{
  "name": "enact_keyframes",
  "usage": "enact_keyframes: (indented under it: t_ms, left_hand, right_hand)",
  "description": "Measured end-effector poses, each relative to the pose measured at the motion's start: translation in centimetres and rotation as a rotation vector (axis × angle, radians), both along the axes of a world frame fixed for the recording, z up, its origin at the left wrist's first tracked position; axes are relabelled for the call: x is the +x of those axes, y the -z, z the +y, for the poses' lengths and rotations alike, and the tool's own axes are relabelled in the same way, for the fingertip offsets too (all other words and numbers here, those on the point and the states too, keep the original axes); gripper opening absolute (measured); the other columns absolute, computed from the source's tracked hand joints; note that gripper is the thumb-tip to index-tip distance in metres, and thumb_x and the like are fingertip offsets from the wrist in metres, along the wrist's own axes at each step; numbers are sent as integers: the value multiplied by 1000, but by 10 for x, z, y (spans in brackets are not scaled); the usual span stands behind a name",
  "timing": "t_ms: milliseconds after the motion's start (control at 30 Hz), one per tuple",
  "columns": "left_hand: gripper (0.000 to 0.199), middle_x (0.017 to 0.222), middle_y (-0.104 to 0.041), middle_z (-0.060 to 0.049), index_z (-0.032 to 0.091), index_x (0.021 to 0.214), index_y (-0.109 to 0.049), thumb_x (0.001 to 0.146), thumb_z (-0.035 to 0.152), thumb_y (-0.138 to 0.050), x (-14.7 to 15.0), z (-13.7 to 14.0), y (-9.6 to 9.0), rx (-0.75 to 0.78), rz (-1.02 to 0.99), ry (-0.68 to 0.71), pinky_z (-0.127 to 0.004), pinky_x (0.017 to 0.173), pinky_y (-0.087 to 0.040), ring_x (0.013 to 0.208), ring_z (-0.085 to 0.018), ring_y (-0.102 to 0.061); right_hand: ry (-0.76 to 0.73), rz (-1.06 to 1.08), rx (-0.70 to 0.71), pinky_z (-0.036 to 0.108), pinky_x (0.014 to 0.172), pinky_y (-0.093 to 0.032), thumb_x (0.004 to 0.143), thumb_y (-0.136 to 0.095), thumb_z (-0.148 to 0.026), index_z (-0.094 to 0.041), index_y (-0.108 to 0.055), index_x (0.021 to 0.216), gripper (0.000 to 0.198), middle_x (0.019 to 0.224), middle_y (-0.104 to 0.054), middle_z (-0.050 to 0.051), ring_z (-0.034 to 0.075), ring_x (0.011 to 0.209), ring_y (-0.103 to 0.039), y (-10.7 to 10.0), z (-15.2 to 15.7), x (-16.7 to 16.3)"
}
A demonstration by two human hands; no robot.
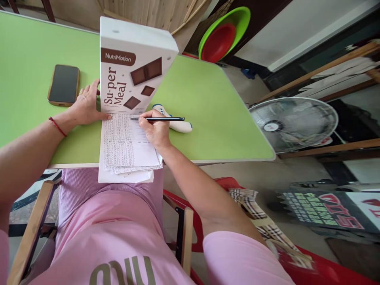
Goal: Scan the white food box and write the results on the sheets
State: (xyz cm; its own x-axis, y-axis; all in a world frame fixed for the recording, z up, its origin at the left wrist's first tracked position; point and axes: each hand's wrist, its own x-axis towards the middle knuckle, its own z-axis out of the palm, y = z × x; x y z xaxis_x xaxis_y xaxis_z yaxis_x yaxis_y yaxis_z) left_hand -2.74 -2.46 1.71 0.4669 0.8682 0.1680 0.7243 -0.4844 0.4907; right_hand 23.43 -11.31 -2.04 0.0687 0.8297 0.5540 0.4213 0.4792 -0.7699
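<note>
My right hand (157, 128) is closed around a dark pen (169, 118), its tip at the upper part of a stack of handwritten paper sheets (124, 138). The stack hangs a little over the table's near edge. My left hand (86, 103) lies open on the table, thumb at the paper's upper left edge, fingertips beside a white box (130, 71) labelled NutriMotion Su-per Meal. That box stands upright right behind the paper. Partly hidden behind my right hand is a white handheld device (181, 126) with blue buttons.
A phone (63, 85) lies on the green table (225, 118) left of the box. Beyond the table's right edge stand a fan (293, 122) and nested green and red basins (219, 39). A red chair (225, 183) is at the lower right.
</note>
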Motion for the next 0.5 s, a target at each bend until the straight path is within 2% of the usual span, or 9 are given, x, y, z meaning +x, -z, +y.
enact_keyframes:
  t_ms: [167, 500]
  left_hand:
    - [116, 158, -49, -14, 30, 161, -29, 65, 68, -80, -2, 5, 5, 43, -26, 15, -68, 127, -28, 151, -50, -39]
    - [116, 160, -47, -14, 28, 162, -28, 66, 64, -81, -1, 1, -1, 15, -14, 18, -66, 129, -27, 153, -48, -38]
  right_hand:
    - [9, -23, 0, 28, 60, -48, 88, -66, -29, -24, -64, 77, 12, 69, -63, -4, 13, 62, -54, -1, 0, 0]
    - [23, -64, -46, 30, 62, -51, 87, -67, -25, -25, -63, 77, 11, 69, -62, -4, 14, 64, -56, -2, 0, 1]
